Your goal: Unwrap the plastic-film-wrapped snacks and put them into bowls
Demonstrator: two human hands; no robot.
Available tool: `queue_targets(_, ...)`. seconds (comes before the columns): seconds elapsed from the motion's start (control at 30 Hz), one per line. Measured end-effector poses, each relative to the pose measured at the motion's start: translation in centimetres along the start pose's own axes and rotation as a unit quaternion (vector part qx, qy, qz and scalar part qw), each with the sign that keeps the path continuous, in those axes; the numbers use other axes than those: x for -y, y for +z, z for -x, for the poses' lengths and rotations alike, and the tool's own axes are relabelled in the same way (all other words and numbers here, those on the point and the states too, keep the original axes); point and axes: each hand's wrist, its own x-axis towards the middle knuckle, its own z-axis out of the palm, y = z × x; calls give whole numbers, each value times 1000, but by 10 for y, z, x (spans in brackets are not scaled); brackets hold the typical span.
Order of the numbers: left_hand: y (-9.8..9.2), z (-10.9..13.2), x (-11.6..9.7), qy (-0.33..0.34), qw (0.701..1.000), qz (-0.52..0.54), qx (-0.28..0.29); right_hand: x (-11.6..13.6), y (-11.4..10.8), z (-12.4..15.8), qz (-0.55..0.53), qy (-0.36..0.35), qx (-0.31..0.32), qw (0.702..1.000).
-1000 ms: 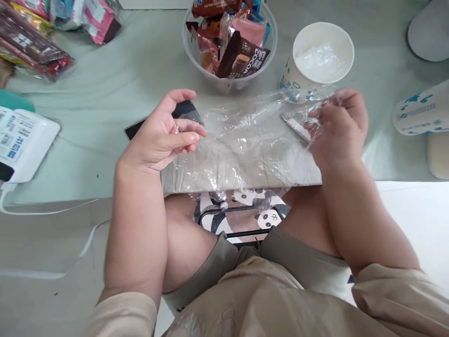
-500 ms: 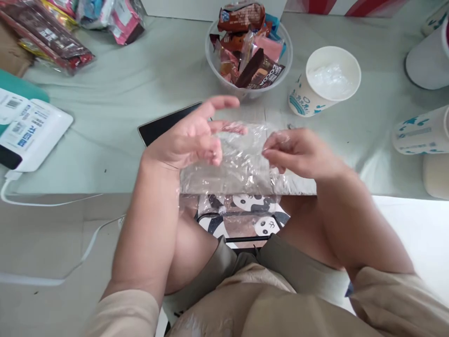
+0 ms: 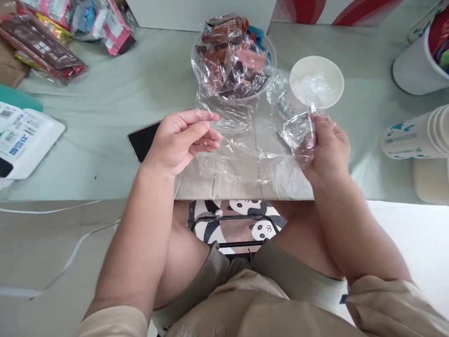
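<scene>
Snack bowl [image 3: 194, 56] is my landmark, on the green-covered bench [image 3: 94, 135], wrapped snacks [image 3: 224, 32] inside. Clear plastic film [image 3: 242, 154], crinkled, spreads on my side of the bowl; its far part overlaps the bowl's near side in view, can't tell if touching. My right hand [image 3: 329, 147], nearer me and right of the bowl, has its fingers closed on a bunched part of the film. My left hand [image 3: 180, 142], nearer me and left of the bowl, has thumb and index finger narrow, film at the tips; can't tell if they grip it. 1 paper cup [image 3: 315, 64] with crumpled clear plastic inside stands just right of the bowl. Dark phone [image 3: 143, 140] lies left of and nearer me than the bowl, partly behind my left hand. Snack packets [image 3: 45, 47] well left of the bowl, stacked paper cups [image 3: 410, 138] well right, white box [image 3: 168, 11] just behind it.
</scene>
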Motion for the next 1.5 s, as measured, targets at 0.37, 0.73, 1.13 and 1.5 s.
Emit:
queue_targets(0.37, -23, -10, 27, 218, 975, 30, -38, 6, -10, 15, 28, -189, 9, 981)
queue_targets(0.73, -34, -1, 22, 206, 978, -12, -12, -9, -8, 18, 181, -276, 161, 930)
queue_targets(1.13, -28, -7, 19, 184, 977, 30, -105, 3, -4, 27, 129, -186, 94, 969)
queue_targets(1.5, -39, -11, 26, 277, 939, -178, -99, -4, -10, 13, 155, -273, 59, 948)
